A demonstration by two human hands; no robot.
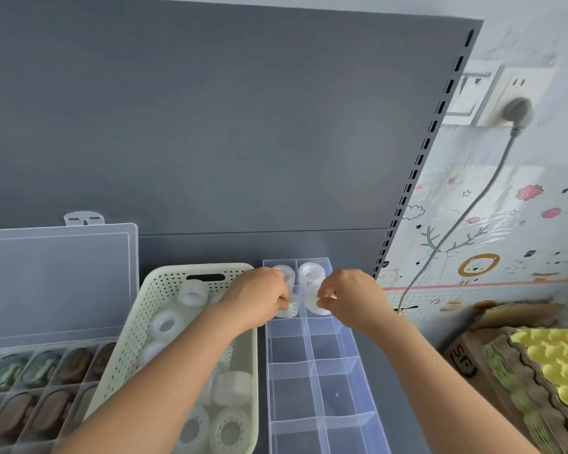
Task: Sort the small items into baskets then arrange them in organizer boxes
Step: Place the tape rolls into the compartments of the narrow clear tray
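A pale green perforated basket holds several clear tape rolls. To its right lies a long clear organizer box with two columns of compartments. Tape rolls stand in its far compartments. My left hand reaches over the basket's far right corner and grips a tape roll at the second compartment of the left column. My right hand pinches a tape roll at the matching compartment of the right column. The nearer compartments hold nothing.
At the left lies an open clear organizer filled with brown and green items, its lid raised. A cardboard box with yellow foam stands at the right. A grey back panel rises behind; a power cord hangs down the wall.
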